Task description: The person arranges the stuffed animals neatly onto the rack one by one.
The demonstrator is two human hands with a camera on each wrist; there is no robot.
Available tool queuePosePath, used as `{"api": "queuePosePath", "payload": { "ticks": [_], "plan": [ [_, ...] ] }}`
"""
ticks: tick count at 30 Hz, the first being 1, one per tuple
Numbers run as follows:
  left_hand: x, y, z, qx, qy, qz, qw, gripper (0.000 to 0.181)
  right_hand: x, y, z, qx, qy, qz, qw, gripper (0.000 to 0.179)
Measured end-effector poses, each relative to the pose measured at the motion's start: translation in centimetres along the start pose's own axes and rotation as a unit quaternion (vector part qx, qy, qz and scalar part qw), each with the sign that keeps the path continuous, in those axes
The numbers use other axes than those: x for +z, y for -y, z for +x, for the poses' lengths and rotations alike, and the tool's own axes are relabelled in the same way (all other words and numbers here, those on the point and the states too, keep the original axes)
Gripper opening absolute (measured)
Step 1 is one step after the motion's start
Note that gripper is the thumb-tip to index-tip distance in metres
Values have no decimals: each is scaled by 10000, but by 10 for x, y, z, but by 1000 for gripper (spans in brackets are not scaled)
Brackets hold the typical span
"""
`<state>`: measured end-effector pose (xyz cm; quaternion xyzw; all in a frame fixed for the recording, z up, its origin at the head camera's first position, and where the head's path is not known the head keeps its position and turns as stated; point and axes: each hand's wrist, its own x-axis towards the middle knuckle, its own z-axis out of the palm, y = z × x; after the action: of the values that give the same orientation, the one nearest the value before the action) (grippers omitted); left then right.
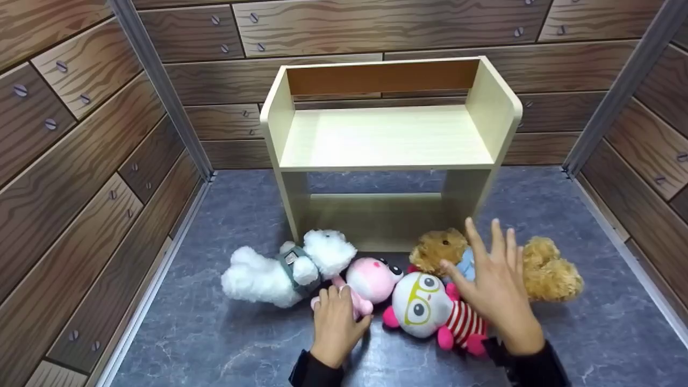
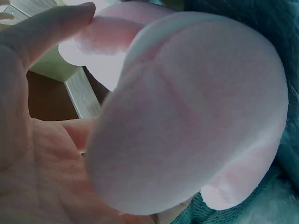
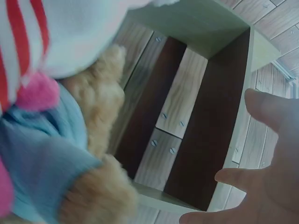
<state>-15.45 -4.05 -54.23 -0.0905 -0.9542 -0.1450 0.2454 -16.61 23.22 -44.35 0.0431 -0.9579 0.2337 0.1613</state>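
Note:
A pink plush toy [image 1: 371,280] with a round head and black eyes lies on the floor before the shelf. My left hand [image 1: 336,325] holds its lower body, and in the left wrist view the thumb [image 2: 56,32] rests along the pink plush. Fingers spread, my right hand [image 1: 494,285] hovers over a brown teddy bear [image 1: 551,271] in a blue top and hides its middle. Just left of that hand lies a plush doll [image 1: 424,306] with yellow glasses, a red-striped body and pink limbs, overlapping the bear. The right hand holds nothing.
A white plush bear [image 1: 263,277] in a grey-green vest lies on its side at the left, touching the pink toy. Behind the toys stands a pale two-tier wooden shelf [image 1: 387,137]. Wood-patterned walls [image 1: 80,204] enclose the grey floor [image 1: 215,344] on three sides.

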Motion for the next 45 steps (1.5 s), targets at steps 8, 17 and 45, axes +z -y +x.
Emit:
{"api": "queuePosePath", "payload": {
  "ticks": [8, 17, 45],
  "plan": [
    [3, 4, 0, 115, 190, -332, 9992, 52, -25, 0, 33, -25, -297, 36, 9995, 80],
    [7, 9, 0, -8, 181, -621, 9979, 46, -36, 1, 65, 67, -477, 23, 9988, 72],
    [0, 8, 8, -506, -117, -1298, 9902, 55, -25, -15, 99, -117, -972, 200, 9950, 80]
  ]
}}
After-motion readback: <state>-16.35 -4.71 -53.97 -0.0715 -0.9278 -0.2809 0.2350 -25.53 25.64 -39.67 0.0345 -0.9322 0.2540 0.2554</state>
